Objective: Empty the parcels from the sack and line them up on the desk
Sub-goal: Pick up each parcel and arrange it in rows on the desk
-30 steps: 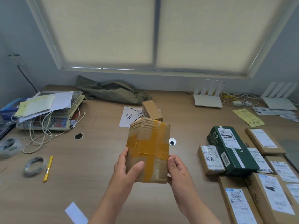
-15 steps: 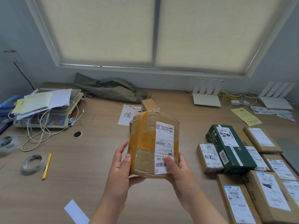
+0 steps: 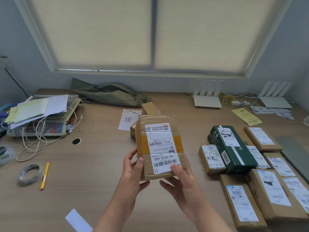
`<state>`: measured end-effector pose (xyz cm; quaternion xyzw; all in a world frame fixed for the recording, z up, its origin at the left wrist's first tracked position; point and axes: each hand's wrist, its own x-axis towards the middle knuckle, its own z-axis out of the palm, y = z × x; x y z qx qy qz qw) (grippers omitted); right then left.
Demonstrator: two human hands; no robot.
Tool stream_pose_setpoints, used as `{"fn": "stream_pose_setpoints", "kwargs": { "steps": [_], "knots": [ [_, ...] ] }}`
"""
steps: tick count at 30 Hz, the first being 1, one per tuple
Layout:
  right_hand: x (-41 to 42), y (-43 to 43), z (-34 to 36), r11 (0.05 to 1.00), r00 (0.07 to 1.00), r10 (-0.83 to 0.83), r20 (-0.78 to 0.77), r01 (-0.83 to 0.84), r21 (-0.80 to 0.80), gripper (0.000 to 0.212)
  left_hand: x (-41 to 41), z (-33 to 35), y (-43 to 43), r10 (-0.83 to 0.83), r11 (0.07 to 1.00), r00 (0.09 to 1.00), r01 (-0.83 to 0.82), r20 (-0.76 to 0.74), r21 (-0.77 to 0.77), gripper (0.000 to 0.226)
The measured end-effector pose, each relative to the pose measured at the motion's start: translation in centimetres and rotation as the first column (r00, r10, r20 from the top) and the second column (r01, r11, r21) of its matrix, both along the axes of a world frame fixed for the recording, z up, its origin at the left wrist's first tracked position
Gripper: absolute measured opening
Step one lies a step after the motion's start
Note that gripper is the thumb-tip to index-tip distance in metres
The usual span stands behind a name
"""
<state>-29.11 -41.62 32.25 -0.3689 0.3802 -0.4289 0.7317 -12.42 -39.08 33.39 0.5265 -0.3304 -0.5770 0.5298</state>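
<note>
parcel (image 3: 158, 148) label: "507-n705 a68"

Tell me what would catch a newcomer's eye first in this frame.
A taped brown parcel held up at centre by both hands, left hand and right hand, its white shipping label facing the camera upside down. To the right, labelled boxes lie grouped on the desk, a dark green box lying partly on top of them. At the back lies the slumped olive sack.
</note>
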Motion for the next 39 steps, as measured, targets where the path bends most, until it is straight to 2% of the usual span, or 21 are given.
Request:
{"fn": "stream_pose_setpoints", "kwargs": {
  "steps": [3,8,12,13,15,17,18,21,23,26,28,29,31,33,36,39],
  "knots": [
    [-0.7,-0.1,0.1,0.998,0.998,-0.038,0.053,0.035,0.055,0.056,-0.5,-0.1,-0.2,0.048,0.998,0.998,-0.049,-0.030,-0.025,0.074],
    [-2.7,-0.4,0.9,0.994,0.997,0.078,-0.001,-0.077,0.083,0.071,1.1,0.8,-2.0,0.217,0.972,0.975,-0.220,-0.045,-0.079,0.085],
    [-4.7,-1.0,1.8,0.982,0.976,0.188,-0.109,-0.184,0.040,0.067,2.5,1.9,-2.9,0.090,0.996,0.993,-0.089,0.078,-0.016,0.077],
    [-4.8,-1.1,1.9,0.986,0.978,0.165,-0.125,-0.164,0.023,0.068,2.6,2.1,-2.9,0.051,0.999,0.994,-0.052,0.100,0.004,0.072],
    [-4.8,-1.4,1.6,0.999,0.995,0.012,-0.103,-0.008,0.042,0.080,2.3,1.9,-2.7,0.057,0.998,0.992,-0.059,0.109,0.012,0.057],
    [-4.5,-1.4,1.1,0.986,0.994,-0.099,-0.056,0.105,0.130,0.095,1.0,1.5,-2.5,0.174,0.984,0.982,-0.176,0.077,0.014,0.043],
    [-4.1,-1.1,1.1,0.981,0.994,-0.090,-0.063,0.100,0.165,0.095,0.0,1.3,-2.3,0.239,0.970,0.970,-0.241,0.051,0.031,0.042],
    [-3.2,-0.2,0.8,0.979,0.992,-0.032,-0.122,0.056,0.194,0.061,-2.5,0.4,-1.5,0.343,0.934,0.939,-0.336,-0.037,0.124,0.065],
    [-3.2,-0.2,0.6,0.967,0.988,-0.136,-0.077,0.150,0.206,0.046,-3.1,-0.3,-1.0,0.283,0.947,0.954,-0.262,-0.095,0.186,0.086],
    [-4.0,-0.8,0.4,0.927,0.944,-0.321,-0.076,0.329,0.181,0.031,-3.0,-0.9,-0.6,0.031,0.969,0.997,-0.012,-0.074,0.246,0.102],
    [-4.8,-1.1,0.0,0.925,0.930,-0.341,-0.137,0.358,0.129,0.032,-2.9,-1.3,-0.5,-0.104,0.965,0.995,0.102,-0.003,0.241,0.104],
    [-5.2,-1.2,0.0,0.933,0.934,-0.322,-0.155,0.341,0.114,0.039,-2.7,-1.5,-0.6,-0.123,0.968,0.992,0.114,0.024,0.221,0.103],
    [-6.2,-1.3,0.1,0.956,0.950,-0.256,-0.180,0.276,0.100,0.064,-2.3,-1.3,-1.0,-0.103,0.981,0.994,0.094,0.044,0.169,0.090],
    [-7.2,-1.3,0.2,0.971,0.957,-0.201,-0.208,0.222,0.084,0.071,-2.2,-0.7,-1.1,-0.116,0.984,0.992,0.107,0.053,0.145,0.077],
    [-8.4,-1.6,-0.2,0.972,0.957,-0.216,-0.193,0.230,0.053,0.060,-3.3,-0.7,-1.0,-0.127,0.984,0.991,0.120,0.048,0.131,0.063],
    [-9.0,-1.6,-0.3,0.982,0.961,-0.182,-0.209,0.186,0.002,0.042,-6.9,-1.0,-0.5,0.009,0.994,0.999,-0.013,0.043,0.109,0.042]
  ]
}}
